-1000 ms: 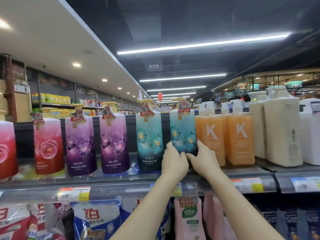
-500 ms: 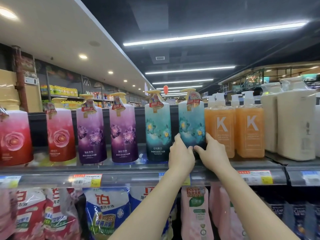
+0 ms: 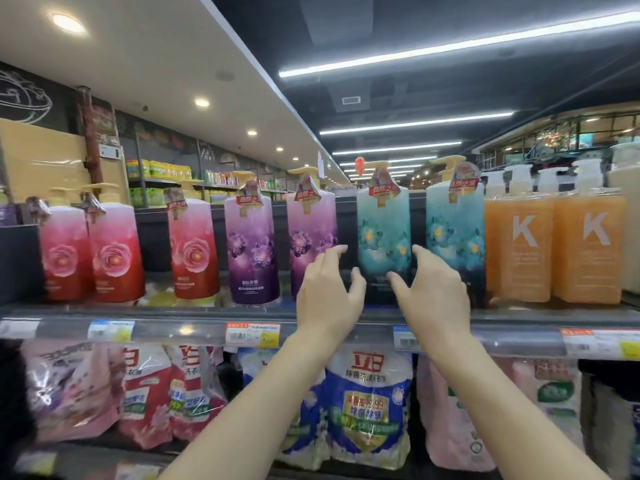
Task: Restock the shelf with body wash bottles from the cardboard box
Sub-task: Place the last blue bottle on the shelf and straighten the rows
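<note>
Pump bottles of body wash stand in a row on the top shelf [image 3: 173, 329]: red rose ones [image 3: 194, 247], purple ones [image 3: 252, 247], then two teal ones. My left hand [image 3: 329, 296] and my right hand [image 3: 433, 292] are raised on either side of the lower part of the left teal bottle [image 3: 382, 230], fingers spread, thumbs close to its base. I cannot tell whether they touch it. The right teal bottle [image 3: 455, 233] stands free just right of my right hand. The cardboard box is out of view.
Orange bottles marked K [image 3: 519, 244] stand tight against the right teal bottle, with white pump bottles [image 3: 623, 202] further right. Price tags run along the shelf's front rail. Soft refill pouches [image 3: 370, 393] fill the shelf below. Small gaps separate the bottles.
Both hands let go of the right teal bottle's base and moved left to the neighbouring teal bottle, fingers now spread. My view has shifted left and closer.
</note>
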